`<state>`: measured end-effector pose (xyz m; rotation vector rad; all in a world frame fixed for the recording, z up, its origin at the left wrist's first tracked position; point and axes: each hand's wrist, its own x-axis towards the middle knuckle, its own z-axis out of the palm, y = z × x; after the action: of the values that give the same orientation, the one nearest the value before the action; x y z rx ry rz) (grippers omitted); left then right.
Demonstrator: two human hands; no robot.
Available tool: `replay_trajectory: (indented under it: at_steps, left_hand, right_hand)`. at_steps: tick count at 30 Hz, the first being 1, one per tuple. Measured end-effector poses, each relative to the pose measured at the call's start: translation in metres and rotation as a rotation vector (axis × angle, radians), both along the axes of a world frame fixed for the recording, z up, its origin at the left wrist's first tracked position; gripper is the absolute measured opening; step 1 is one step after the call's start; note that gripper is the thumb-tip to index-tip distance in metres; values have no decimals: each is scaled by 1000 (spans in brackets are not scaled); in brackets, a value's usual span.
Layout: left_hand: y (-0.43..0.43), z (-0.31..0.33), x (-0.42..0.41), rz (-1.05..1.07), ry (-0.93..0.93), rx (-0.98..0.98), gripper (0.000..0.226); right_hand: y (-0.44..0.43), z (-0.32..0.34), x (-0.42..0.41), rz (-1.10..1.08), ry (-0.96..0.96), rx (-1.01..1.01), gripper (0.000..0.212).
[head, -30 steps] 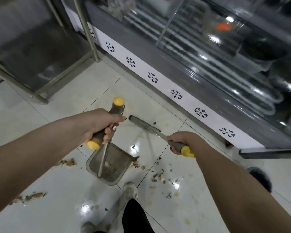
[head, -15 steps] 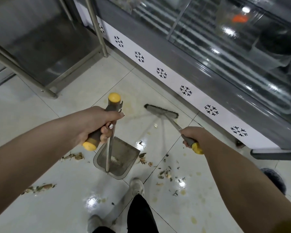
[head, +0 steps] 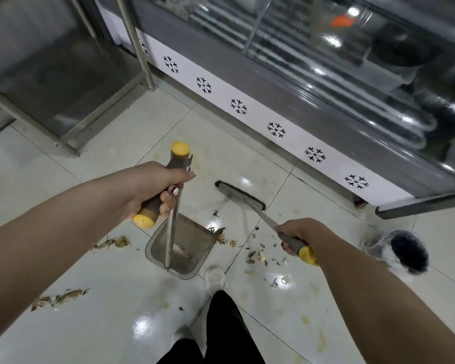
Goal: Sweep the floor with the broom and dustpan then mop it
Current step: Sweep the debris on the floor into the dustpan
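- Dustpan [head: 195,243] flat on floor [head: 116,271], open edge toward scraps [head: 255,254] just right of it, to catch them.
- Broom [head: 238,197] head down beyond dustpan, set to drag scraps in.
- Left hand [head: 153,187] wrapped round dustpan handle, steadying; right hand [head: 297,232] clasping broom handle.

Left hand [head: 153,189] gripping dustpan [head: 180,248] handle, right hand [head: 298,233] gripping broom [head: 239,197], scraps [head: 255,256] on floor [head: 116,298]

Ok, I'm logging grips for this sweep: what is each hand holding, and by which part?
The left hand grips the dustpan by the dark grip of its top handle; the right hand grips the broom near its yellow handle end.
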<state>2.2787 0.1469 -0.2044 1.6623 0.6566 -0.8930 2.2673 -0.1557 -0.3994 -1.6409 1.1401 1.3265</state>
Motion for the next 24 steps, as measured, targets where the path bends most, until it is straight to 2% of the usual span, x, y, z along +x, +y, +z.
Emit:
replay_trajectory:
  at_steps: [12, 18, 20, 22, 24]
  left_hand:
    - [25, 7, -125, -56, -24, -54, 36]
    - [41, 10, -156, 6, -4, -69, 36]
    - [44, 7, -167, 26, 12, -82, 36]
    - [44, 3, -177, 67, 23, -99, 35]
    - [42, 0, -184, 100, 29, -101, 35]
  right_hand:
    - [31, 36, -179, -181, -56, 179, 31]
    - [39, 17, -199, -149, -153, 122, 31]
    - [42, 7, -196, -199, -171, 107, 29]
    - [49, -5, -196, -296, -164, 102, 25]
    - [63, -12, -202, -280, -109, 95, 19]
